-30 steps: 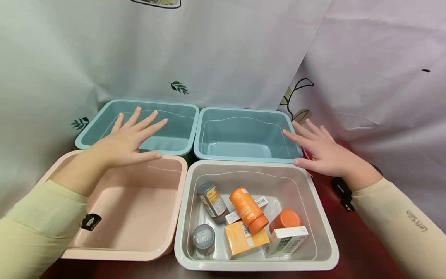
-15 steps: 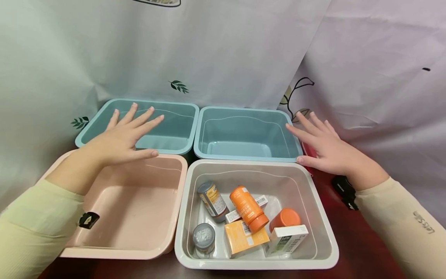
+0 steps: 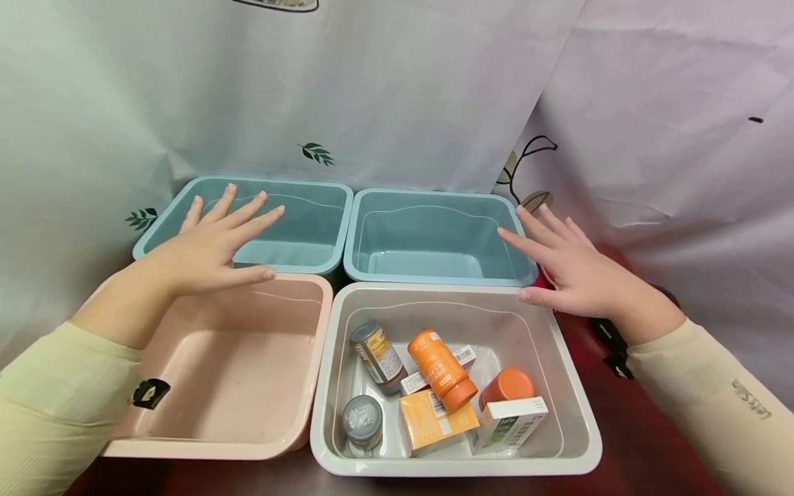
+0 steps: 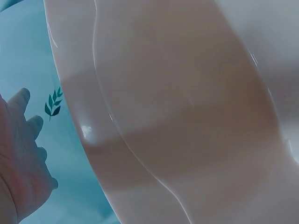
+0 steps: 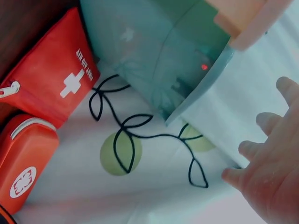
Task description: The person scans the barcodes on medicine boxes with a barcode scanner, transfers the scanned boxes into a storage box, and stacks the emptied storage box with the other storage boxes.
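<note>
Near four bins (image 3: 455, 467) | left fingers (image 3: 259, 224) — straight, spread wide | right fingers (image 3: 526, 245) — likewise spread wide

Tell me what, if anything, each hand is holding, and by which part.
Nothing is held: the left hand and the right hand are both empty, their fingers spread.

room type unclear; looks curtained-off; leaf-printed cloth (image 3: 397, 96) behind dark red table (image 3: 626, 427)

Open-topped, a left blue tub (image 3: 310, 231) and a right blue tub (image 3: 428, 234) are ranged along the counter's (image 3: 623, 430) far edge; toward its front edge, a pink tub (image 3: 248, 386) is placed left of a white tub (image 3: 446, 315), loaded with bottles (image 3: 381, 358) and boxes (image 3: 428, 427).
</note>
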`<state>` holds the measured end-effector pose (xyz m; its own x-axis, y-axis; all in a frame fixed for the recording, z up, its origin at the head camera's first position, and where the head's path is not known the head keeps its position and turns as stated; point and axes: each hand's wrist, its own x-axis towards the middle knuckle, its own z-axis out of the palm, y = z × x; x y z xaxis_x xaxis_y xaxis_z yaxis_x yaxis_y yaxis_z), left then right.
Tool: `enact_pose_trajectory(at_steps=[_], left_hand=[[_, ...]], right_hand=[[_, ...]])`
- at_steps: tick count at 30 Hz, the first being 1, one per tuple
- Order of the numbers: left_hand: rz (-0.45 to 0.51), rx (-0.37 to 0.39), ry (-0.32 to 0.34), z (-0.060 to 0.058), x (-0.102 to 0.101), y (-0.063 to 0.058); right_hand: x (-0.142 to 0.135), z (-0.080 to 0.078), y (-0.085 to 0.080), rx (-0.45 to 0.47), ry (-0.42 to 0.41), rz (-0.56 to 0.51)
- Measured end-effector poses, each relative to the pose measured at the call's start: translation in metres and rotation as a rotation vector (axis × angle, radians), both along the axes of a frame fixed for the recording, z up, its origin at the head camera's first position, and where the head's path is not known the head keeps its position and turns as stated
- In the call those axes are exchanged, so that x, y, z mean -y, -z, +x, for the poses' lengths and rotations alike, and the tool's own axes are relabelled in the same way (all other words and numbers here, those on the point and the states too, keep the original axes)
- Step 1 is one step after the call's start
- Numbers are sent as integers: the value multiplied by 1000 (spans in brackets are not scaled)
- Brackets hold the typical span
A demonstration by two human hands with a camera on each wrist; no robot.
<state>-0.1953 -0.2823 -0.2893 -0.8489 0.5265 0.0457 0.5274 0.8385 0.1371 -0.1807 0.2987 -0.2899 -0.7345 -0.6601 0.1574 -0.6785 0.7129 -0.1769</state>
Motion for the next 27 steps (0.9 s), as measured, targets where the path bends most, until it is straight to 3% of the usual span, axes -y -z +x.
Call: enact_pose_trajectory(at_steps=[10, 19, 27], left_hand=[[3, -7, -54, 0, 40, 5], [29, 85, -119, -7, 83, 14], [85, 152, -105, -8, 93, 27]], right_hand=[[29, 18, 5, -11, -68, -12], [60, 43, -4, 73, -46, -62], [86, 59, -10, 159, -64, -177]])
